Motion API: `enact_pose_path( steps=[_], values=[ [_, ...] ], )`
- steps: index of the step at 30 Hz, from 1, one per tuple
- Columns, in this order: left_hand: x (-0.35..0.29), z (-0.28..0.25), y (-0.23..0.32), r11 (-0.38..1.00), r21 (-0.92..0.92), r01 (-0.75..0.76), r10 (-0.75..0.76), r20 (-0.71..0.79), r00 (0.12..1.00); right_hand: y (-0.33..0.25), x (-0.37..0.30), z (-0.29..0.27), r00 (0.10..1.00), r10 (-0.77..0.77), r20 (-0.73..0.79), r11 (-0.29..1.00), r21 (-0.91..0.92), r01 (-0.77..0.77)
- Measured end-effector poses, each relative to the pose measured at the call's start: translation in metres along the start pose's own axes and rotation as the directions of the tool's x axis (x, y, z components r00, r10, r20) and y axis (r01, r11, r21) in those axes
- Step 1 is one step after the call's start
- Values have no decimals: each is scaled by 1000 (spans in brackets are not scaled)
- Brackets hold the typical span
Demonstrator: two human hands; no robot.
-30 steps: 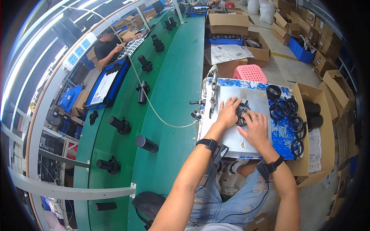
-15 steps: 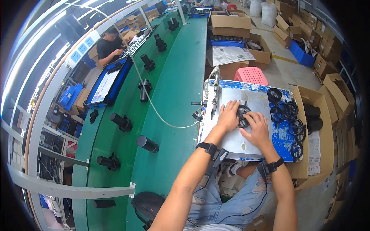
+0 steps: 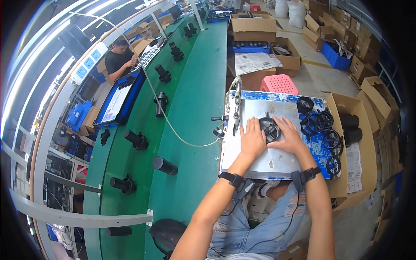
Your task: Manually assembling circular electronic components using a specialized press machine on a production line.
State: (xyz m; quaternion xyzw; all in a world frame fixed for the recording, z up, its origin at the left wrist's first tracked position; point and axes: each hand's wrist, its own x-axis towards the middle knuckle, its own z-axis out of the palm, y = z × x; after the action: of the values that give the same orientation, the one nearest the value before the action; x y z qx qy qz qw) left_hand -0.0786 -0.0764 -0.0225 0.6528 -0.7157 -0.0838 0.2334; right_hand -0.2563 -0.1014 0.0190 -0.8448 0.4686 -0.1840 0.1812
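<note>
Black wheel-like part [image 3: 270, 128]: is lying on metal plate [image 3: 281, 158]; left hand [image 3: 253, 138] and right hand [image 3: 289, 136], spread, are bracketing it, seemingly steadying it.

A factory workshop, with a long green workbench [image 3: 197, 86], black cylindrical parts [image 3: 164, 165], cardboard boxes [image 3: 253, 29] and a co-worker [image 3: 116, 60].

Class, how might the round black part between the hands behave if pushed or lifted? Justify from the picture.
The round black part is probably stiff, since its rim and inner bars hold a clear circle. Appearing to lie flat on the smooth-looking metal plate, it would likely slide rather than roll. Its seemingly open, barred middle suggests it may be light.
</note>
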Motion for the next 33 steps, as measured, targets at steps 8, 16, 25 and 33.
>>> enact_pose_path(
  steps=[8,16,25,33],
  values=[
    [-2,-10,-8,999,-9,-47,48,32,998,16,6,5,991,-127,45,992,-14,127],
    [5,-30,-26,974,-135,-183,208,207,956,-16,0,29,982,95,-163,991,-81,-109],
    [29,-15,-19,973,-219,-78,47,-143,989,-19,0,28,981,82,-176,992,-78,-97],
    [21,-18,-30,937,-280,-207,188,-94,978,-16,-3,28,980,81,-183,988,-115,-103]
  ],
)
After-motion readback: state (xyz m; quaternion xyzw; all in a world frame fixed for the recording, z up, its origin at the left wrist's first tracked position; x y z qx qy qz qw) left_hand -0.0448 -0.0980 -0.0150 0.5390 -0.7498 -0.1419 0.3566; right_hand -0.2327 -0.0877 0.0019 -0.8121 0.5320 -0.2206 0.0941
